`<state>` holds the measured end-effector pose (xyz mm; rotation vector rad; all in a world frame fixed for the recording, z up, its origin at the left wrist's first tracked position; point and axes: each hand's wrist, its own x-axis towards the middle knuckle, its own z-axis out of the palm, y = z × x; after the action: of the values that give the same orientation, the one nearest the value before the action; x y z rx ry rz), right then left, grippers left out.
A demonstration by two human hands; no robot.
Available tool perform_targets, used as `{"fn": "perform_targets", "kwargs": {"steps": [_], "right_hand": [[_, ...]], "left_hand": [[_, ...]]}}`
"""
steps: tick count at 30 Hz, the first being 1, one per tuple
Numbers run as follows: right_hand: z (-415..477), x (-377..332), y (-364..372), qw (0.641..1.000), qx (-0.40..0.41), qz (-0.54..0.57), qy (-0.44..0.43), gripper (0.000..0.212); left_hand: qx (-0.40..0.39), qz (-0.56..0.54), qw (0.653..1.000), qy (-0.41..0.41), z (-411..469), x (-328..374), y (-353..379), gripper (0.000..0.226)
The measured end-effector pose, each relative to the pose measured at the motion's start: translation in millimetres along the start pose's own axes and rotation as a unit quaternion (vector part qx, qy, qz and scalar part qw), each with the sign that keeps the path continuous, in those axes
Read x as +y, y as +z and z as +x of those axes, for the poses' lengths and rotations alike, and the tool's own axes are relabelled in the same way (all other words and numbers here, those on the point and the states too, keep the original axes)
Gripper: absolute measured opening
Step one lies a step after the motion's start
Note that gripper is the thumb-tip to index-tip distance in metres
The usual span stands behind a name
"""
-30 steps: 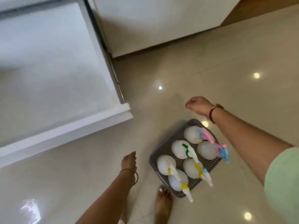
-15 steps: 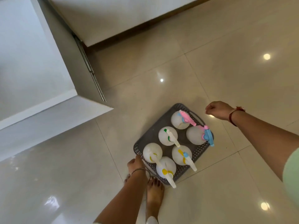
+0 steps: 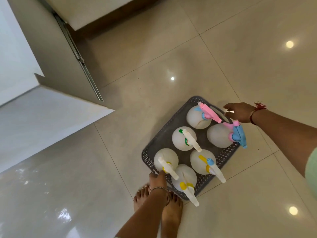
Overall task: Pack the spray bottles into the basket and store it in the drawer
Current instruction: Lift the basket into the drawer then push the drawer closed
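Open drawer [image 3: 51, 121] at 9 o'clock. Grey basket [image 3: 164, 134] on the floor [image 3: 223, 66] at 5 o'clock, six spray bottles [image 3: 184, 138] upright inside. Versus 0.5 s ago — right hand [image 3: 240, 112] now over the basket's 1 o'clock end, spread open; left hand [image 3: 157, 179] on its 7 o'clock rim — grip unclear.

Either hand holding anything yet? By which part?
Not clearly. Left hand sits on the basket at its near rim, grip hidden; right hand hovers open at its far handle.
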<state>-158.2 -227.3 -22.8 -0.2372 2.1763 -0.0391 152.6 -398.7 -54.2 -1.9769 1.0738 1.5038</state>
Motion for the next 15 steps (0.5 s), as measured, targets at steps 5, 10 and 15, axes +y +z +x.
{"fn": "perform_targets", "kwargs": {"steps": [5,10,15], "right_hand": [[7.8,5.5,10.9,0.999,-0.036,0.009,-0.011,0.038],[14.6,9.0,19.3,0.998,-0.058,0.010,-0.026,0.034],[15.2,8.3,19.9,0.998,-0.040,0.014,-0.034,0.031]], "left_hand": [[0.037,-0.006,0.999,0.020,3.9,-5.4,11.0,0.042],[0.013,0.091,0.995,0.049,13.7,-14.2,2.5,0.040],[0.001,0.107,0.992,0.068,14.6,-10.4,-2.3,0.031]]}}
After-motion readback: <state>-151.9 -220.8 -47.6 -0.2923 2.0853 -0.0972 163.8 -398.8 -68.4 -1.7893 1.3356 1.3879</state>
